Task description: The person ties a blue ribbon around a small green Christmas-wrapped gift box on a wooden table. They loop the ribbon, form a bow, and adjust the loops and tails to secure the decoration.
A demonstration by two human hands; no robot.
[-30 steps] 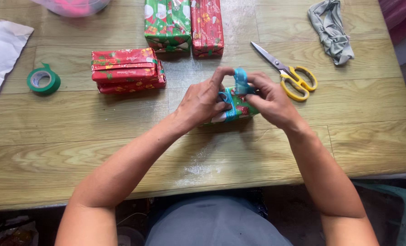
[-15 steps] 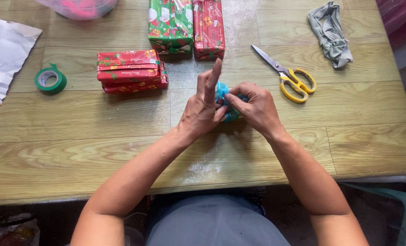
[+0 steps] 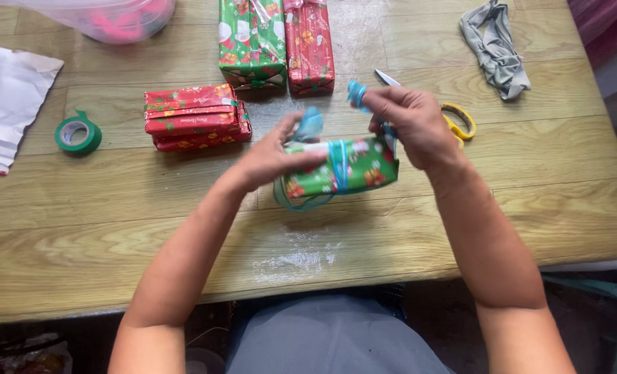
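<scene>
- Half a second ago both hands were pressed together over the small parcel, hiding most of it; now they have drawn apart and the green wrapped box (image 3: 343, 170) lies in plain sight near the middle of the wooden table (image 3: 114, 228), long side running 9 to 3 o'clock.
- The left hand (image 3: 270, 161) has moved to the box's 9 o'clock end, fingers laid over its top corner and clasping it, with a strand of blue ribbon (image 3: 310, 125) rising past the fingertips.
- The right hand (image 3: 412, 125) has lifted toward 1 o'clock of the box and is pinched shut on the ribbon, a short end poking out above the knuckles.
- The ribbon crosses the box as a band around its middle and loops under the 9 o'clock end.
- At 10 o'clock of the box sits a stack of flat red parcels (image 3: 194, 116); at 12 o'clock a tall green parcel (image 3: 251, 41) and a red parcel (image 3: 310, 45) stand side by side, touching.
- Yellow-handled scissors (image 3: 458, 119) lie at 2 o'clock, partly hidden behind the right hand.
- A green tape roll (image 3: 78, 133) lies far out at 9 o'clock, white paper (image 3: 7, 104) beyond it.
- A grey cloth (image 3: 495, 48) lies at 1 o'clock; a clear bag (image 3: 104, 17) with pink contents sits at 11 o'clock.
</scene>
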